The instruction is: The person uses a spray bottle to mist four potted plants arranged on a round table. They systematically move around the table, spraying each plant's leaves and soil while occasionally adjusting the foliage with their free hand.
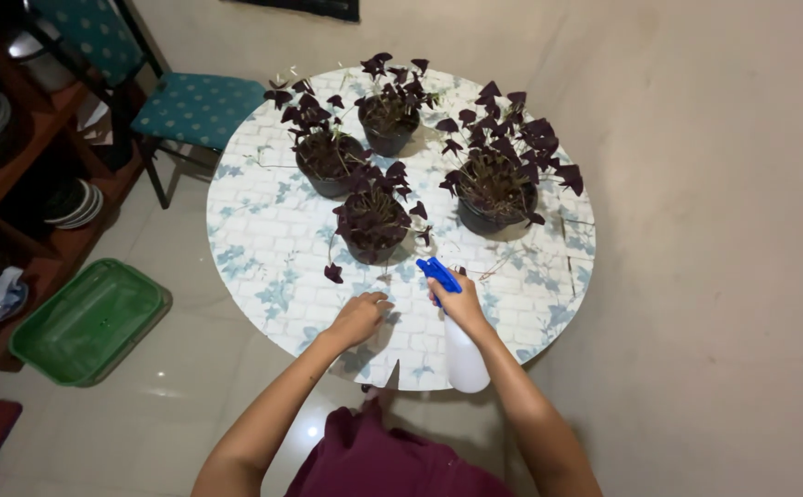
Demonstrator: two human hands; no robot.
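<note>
Fingers of the right hand grip a spray bottle, nozzle aimed at the twelve-o'clock potted plant; left hand rests loosely curled on the table, steadying.

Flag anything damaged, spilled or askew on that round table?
The table covering has a torn notch in its near edge, between the left hand and the spray bottle. One loose dark leaf lies by the nearest pot.

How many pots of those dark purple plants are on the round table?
4: the back left black pot, the back middle pot, the large right pot, and the front pot nearest the hands. None looks hidden.
</note>
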